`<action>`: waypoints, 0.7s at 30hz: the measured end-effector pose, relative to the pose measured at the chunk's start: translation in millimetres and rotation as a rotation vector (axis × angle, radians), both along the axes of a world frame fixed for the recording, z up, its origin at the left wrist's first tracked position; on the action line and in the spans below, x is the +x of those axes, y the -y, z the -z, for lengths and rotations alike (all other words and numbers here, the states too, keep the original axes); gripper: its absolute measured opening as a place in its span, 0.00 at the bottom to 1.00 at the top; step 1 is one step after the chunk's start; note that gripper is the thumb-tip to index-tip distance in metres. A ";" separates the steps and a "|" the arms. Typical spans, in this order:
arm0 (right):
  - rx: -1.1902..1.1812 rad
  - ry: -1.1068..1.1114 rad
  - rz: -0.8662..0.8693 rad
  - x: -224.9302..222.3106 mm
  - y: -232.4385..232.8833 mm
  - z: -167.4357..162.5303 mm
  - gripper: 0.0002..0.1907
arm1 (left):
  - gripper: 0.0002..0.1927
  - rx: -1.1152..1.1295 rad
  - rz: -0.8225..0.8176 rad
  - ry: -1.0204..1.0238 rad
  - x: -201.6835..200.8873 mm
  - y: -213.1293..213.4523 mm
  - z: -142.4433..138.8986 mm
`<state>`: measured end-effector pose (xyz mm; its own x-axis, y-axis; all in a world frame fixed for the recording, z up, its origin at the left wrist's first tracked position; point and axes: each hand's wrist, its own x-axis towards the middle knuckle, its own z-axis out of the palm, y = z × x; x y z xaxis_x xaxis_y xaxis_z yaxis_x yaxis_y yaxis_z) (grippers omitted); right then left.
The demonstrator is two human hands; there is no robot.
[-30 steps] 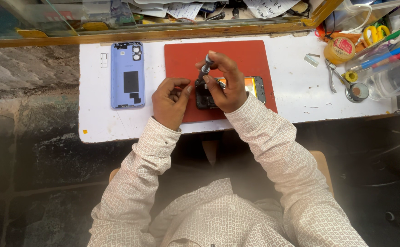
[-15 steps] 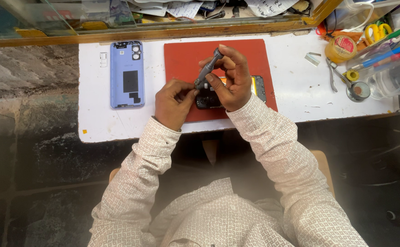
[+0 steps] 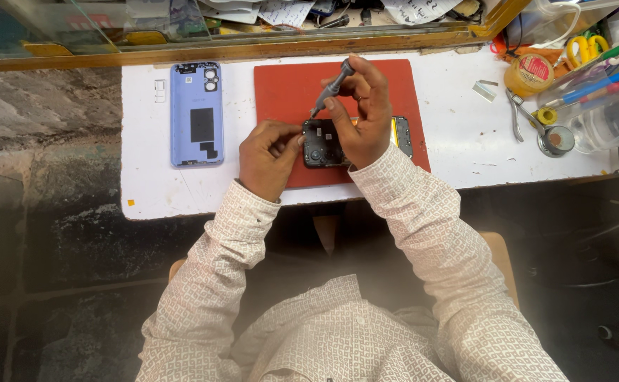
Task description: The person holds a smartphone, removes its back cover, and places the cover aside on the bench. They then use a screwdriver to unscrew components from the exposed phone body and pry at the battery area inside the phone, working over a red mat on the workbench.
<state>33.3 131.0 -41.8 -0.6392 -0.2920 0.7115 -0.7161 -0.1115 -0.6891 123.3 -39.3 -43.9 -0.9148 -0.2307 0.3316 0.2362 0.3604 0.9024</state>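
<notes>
An opened black phone (image 3: 321, 143) lies on a red mat (image 3: 288, 92) on the white worktop. My right hand (image 3: 362, 113) is closed around a small grey screwdriver (image 3: 333, 86), tilted with its tip pointing down toward the phone's upper left edge. My left hand (image 3: 267, 155) rests at the phone's left end, its fingertips pinched against the corner. The phone's right end (image 3: 403, 134) shows past my right hand. A blue phone back cover (image 3: 196, 113) lies inside-up to the left of the mat.
The white worktop (image 3: 451, 141) ends in a wooden ledge at the back. On its right stand a yellow round tin (image 3: 528, 74), pliers (image 3: 516, 113), a small round lid (image 3: 555, 139), scissors and a clear box of pens (image 3: 599, 78). A small white part (image 3: 159, 90) lies left of the cover.
My right hand has lifted the screwdriver's handle further up and back, so the tool tilts more steeply. My left hand stays at the phone's left end.
</notes>
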 end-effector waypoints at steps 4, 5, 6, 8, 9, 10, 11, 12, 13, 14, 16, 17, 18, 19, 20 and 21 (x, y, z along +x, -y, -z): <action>0.071 -0.037 0.037 -0.4 2.9 1.1 0.32 | 0.07 0.021 0.004 0.003 0.6 -0.4 0.3; 0.091 -0.046 0.045 -0.2 3.4 1.2 0.33 | 0.07 0.025 0.009 0.001 0.7 -0.3 0.1; 0.091 -0.037 0.042 -0.2 4.0 0.9 0.33 | 0.07 0.030 0.014 -0.001 1.0 0.0 0.0; 0.093 -0.018 0.037 -0.4 4.6 0.6 0.32 | 0.07 0.030 0.017 0.016 1.2 0.2 -0.4; 0.098 -0.027 0.044 -0.5 4.7 0.5 0.32 | 0.06 0.030 0.018 0.024 1.2 0.4 -0.6; 0.103 -0.036 0.052 -0.4 5.1 0.4 0.32 | 0.06 0.025 0.017 0.021 1.4 0.6 -0.6; 0.108 -0.045 0.059 -0.3 5.3 0.1 0.32 | 0.06 0.019 0.016 0.018 1.3 0.7 -0.8; 0.110 -0.050 0.063 -0.1 5.5 0.0 0.32 | 0.06 0.014 0.014 0.015 1.3 0.7 -0.8; 0.112 -0.055 0.067 0.3 5.6 -0.1 0.32 | 0.06 0.013 0.013 0.014 1.4 0.5 -0.8; 0.115 -0.060 0.070 0.7 5.8 -0.2 0.32 | 0.06 0.012 0.012 0.013 1.7 0.3 -0.6; 0.115 -0.069 0.079 1.3 5.9 -0.2 0.32 | 0.06 0.017 0.013 0.013 1.6 0.3 -0.4; 0.115 -0.073 0.084 1.5 6.1 -0.3 0.32 | 0.06 0.023 0.014 0.012 1.3 0.5 -0.4; 0.118 -0.075 0.091 1.7 6.0 -0.3 0.32 | 0.06 0.029 0.016 0.012 1.2 0.7 -0.2; 0.120 -0.077 0.099 1.6 6.0 -0.4 0.32 | 0.07 0.024 0.013 0.011 1.2 0.9 -0.2; 0.124 -0.078 0.107 1.7 5.8 -0.5 0.32 | 0.07 0.021 0.011 0.010 1.0 0.7 0.0; 0.124 -0.084 0.109 1.6 5.7 -0.7 0.32 | 0.07 0.017 0.009 0.009 0.8 0.6 0.2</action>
